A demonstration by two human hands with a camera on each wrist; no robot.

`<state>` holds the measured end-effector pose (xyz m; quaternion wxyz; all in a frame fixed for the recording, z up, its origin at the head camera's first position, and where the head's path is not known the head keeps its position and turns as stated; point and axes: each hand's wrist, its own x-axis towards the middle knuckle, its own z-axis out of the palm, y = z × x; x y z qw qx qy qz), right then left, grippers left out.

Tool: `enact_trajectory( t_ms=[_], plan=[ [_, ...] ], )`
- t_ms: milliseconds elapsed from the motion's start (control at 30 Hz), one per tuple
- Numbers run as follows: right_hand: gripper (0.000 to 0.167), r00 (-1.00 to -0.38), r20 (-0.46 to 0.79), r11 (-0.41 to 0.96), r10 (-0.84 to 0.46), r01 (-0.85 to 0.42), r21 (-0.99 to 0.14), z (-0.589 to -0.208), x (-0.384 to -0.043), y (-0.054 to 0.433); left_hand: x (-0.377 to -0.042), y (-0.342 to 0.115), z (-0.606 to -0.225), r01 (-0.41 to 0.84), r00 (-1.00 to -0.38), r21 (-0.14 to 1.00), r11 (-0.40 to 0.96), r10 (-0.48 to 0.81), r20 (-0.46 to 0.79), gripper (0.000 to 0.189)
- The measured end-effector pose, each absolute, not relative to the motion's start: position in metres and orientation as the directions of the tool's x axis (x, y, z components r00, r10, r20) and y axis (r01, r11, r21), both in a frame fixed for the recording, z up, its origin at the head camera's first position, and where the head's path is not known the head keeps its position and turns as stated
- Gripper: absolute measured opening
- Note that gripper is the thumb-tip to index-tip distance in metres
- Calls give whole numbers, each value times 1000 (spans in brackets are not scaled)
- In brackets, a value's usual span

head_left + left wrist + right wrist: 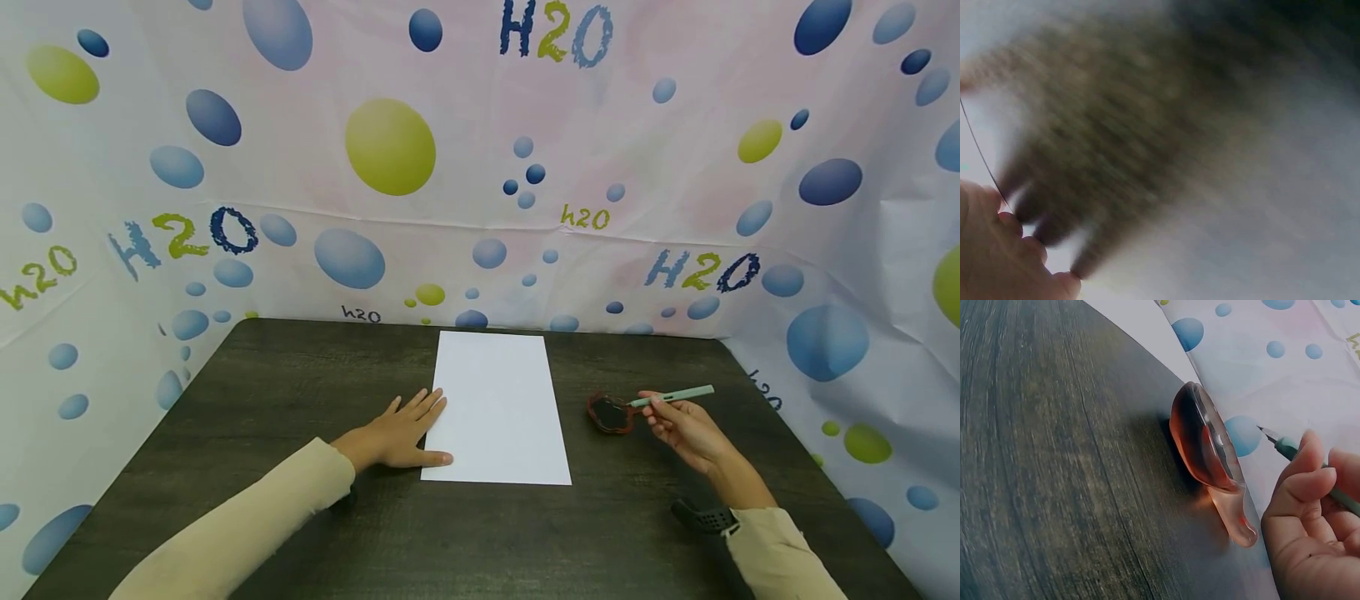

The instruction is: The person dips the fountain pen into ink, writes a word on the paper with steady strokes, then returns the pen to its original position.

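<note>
My left hand (pixel 401 433) lies spread on the left edge of a white sheet of paper (pixel 502 408), its thumb near the lower corner. In the left wrist view, that hand's fingertips (pixel 1035 250) show at the lower left beside a thin paper edge. My right hand (pixel 693 437) pinches a pale green pen (pixel 693 392) between thumb and fingers. The pen has a pointed metal nib (pixel 1265 432), aimed left over a small red see-through dish (pixel 1194 450) with a short handle (pixel 1238 519). The dish looks dark inside and stands right of the paper.
A dark wood-grain table (pixel 510 542) carries all of this. Behind it and at both sides hangs a white sheet (pixel 480 100) printed with bubbles and lettering. A black band (pixel 705 517) is on the right wrist. Much of the left wrist view is blurred.
</note>
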<state>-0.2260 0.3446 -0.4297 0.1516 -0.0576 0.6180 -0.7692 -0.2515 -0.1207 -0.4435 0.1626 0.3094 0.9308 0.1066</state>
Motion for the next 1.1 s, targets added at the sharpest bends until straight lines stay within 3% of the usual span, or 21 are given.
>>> enact_trajectory(
  t_ms=[367, 633, 900, 1100],
  plan=[
    [16, -970, -135, -44, -202, 147, -988, -429, -229, 339, -252, -119, -439, 525, -760, 294, 799, 595, -260, 96],
    [21, -979, -90, 46, -183, 83, -996, -428, -233, 339, -252, -120, -442, 534, -755, 305, 789, 607, -248, 96],
    [36, -989, -51, 293, -142, 8, -956, -418, -239, 330, -253, -121, -443, 538, -749, 310, 784, 613, -252, 96],
    [28, -985, -46, 472, -166, -39, -881, -411, -247, 327, -254, -121, -445, 530, -754, 300, 793, 603, -262, 98]
  ],
)
